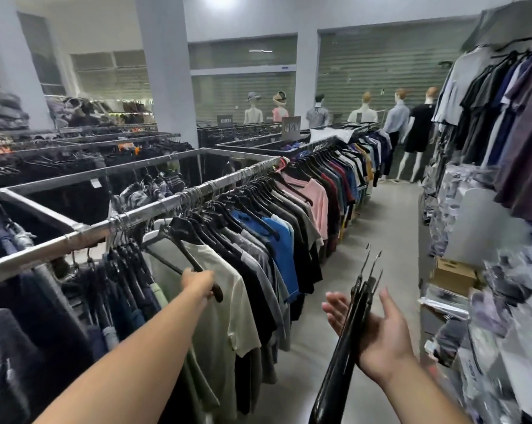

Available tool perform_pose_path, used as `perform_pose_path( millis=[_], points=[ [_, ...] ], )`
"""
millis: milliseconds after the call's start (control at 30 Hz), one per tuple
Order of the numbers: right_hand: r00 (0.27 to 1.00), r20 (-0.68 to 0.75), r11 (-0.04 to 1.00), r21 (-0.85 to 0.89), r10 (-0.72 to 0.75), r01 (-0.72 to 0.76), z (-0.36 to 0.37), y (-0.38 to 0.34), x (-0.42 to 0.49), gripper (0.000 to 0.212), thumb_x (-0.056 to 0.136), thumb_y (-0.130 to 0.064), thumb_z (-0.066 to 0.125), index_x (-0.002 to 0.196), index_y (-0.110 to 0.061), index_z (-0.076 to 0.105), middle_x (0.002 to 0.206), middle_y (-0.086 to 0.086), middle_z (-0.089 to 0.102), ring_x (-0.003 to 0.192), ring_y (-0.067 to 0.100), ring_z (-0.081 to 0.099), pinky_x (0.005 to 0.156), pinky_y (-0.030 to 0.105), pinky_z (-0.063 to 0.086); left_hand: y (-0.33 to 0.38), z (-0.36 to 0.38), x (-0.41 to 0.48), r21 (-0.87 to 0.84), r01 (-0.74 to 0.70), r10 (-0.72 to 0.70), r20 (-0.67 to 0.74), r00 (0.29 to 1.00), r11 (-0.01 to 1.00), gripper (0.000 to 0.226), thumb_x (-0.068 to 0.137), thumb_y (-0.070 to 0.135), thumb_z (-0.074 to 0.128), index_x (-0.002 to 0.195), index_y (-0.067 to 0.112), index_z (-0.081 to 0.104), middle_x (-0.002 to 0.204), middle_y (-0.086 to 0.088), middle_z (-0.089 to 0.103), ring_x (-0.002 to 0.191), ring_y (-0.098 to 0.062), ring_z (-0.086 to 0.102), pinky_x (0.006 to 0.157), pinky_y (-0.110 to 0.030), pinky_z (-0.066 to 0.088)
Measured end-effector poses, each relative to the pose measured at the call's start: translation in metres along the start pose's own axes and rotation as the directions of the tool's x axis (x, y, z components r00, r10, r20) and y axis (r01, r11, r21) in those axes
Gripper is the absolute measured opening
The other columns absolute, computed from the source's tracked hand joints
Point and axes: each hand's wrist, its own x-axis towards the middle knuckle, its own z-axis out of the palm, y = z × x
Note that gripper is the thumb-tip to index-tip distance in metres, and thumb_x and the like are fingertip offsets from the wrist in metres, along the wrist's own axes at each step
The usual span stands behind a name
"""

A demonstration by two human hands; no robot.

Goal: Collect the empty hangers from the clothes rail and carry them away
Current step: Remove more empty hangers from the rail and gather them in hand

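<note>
A long metal clothes rail (154, 209) runs from lower left to the upper middle, packed with shirts on black hangers. An empty black hanger (183, 240) still hooks on the rail in front of a cream T-shirt (225, 295). My left hand (199, 283) is shut on that hanger's lower right end. A bundle of black hangers (347, 338) lies across the palm of my right hand (377, 338), hooks pointing up. Its fingers are spread around the bundle.
A grey floor aisle (381, 228) runs between the rail and a wall display of hanging clothes (503, 117) on the right. A cardboard box (454, 275) and wrapped packs sit low on the right. Mannequins (396, 117) stand at the aisle's far end.
</note>
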Motion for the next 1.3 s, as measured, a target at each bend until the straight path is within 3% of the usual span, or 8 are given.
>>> perform_pose_path(
  millis=[100,233,400,600,800,1000,1100,1300],
  points=[
    [1.0,0.001,1.0,0.005,0.003,-0.003,0.005,-0.001,0.009,0.088,0.091,-0.068,0.05,0.118,0.014,0.065,0.119,0.031,0.071,0.097,0.042,0.075,0.073,0.043,0.065,0.005,0.004,0.004,-0.086,0.0,0.003,0.036,0.999,0.996,0.045,0.088,0.0,0.059,0.132,0.002,0.054,0.09,-0.015,0.059,0.067,-0.023,0.057,0.049,-0.028,0.044],
    [1.0,0.0,1.0,-0.001,0.004,-0.004,0.015,0.004,0.016,0.089,0.09,-0.069,0.052,0.123,0.014,0.062,0.124,0.031,0.069,0.099,0.042,0.074,0.086,0.046,0.058,0.019,0.007,-0.015,-0.175,0.002,0.016,0.104,0.994,0.985,0.031,0.095,-0.001,0.056,0.122,0.013,0.049,0.08,-0.009,0.054,0.061,-0.018,0.05,0.054,-0.03,0.041],
    [1.0,0.023,1.0,0.02,-0.015,0.015,0.034,0.011,0.019,0.089,0.092,-0.066,0.053,0.128,0.015,0.057,0.127,0.033,0.067,0.106,0.045,0.072,0.096,0.048,0.051,0.03,0.011,-0.04,-0.261,-0.077,0.131,0.195,0.972,0.962,0.045,0.095,0.007,0.063,0.136,0.015,0.045,0.106,-0.009,0.059,0.08,-0.018,0.056,0.065,-0.032,0.049],
    [0.998,0.059,1.0,0.009,-0.028,0.028,0.054,0.02,0.018,0.089,0.092,-0.066,0.052,0.129,0.015,0.057,0.128,0.033,0.066,0.114,0.047,0.068,0.097,0.049,0.051,0.042,0.012,-0.1,-0.247,-0.258,0.326,0.298,0.897,0.934,0.026,0.097,0.014,0.065,0.115,0.025,0.049,0.099,-0.005,0.058,0.083,-0.018,0.057,0.066,-0.029,0.048],
    [0.995,0.081,0.998,0.001,-0.063,0.063,0.071,0.024,0.014,0.09,0.092,-0.067,0.051,0.129,0.015,0.056,0.128,0.033,0.066,0.112,0.048,0.068,0.098,0.05,0.05,0.029,0.008,-0.137,-0.222,-0.351,0.413,0.391,0.823,0.91,0.035,0.095,0.024,0.067,0.126,0.028,0.051,0.092,0.001,0.063,0.082,-0.016,0.061,0.07,-0.031,0.049],
    [0.992,0.093,0.996,-0.014,-0.087,0.089,0.083,0.032,0.009,0.09,0.091,-0.067,0.052,0.13,0.014,0.055,0.128,0.033,0.067,0.113,0.047,0.068,0.1,0.049,0.05,0.024,-0.014,-0.145,-0.18,-0.383,0.424,0.4,0.813,0.906,0.025,0.094,0.02,0.066,0.113,0.032,0.053,0.108,-0.02,0.069,0.085,-0.017,0.061,0.084,-0.044,0.058],
    [0.991,0.092,0.995,-0.018,-0.097,0.099,0.09,0.04,0.005,0.089,0.092,-0.066,0.051,0.129,0.014,0.056,0.127,0.032,0.067,0.111,0.046,0.069,0.102,0.049,0.049,0.034,-0.028,-0.145,-0.248,-0.382,0.451,0.361,0.816,0.89,0.02,0.096,0.019,0.065,0.112,0.028,0.056,0.086,-0.004,0.062,0.072,-0.013,0.057,0.063,-0.032,0.05],
    [0.989,0.108,0.995,-0.02,-0.097,0.1,0.102,0.059,-0.002,0.089,0.092,-0.066,0.051,0.127,0.015,0.057,0.126,0.032,0.068,0.113,0.046,0.068,0.102,0.048,0.05,0.049,-0.054,-0.144,-0.259,-0.385,0.458,0.354,0.816,0.886,0.016,0.096,0.017,0.063,0.098,0.03,0.054,0.085,-0.001,0.057,0.068,-0.014,0.053,0.058,-0.027,0.044]
  ],
)
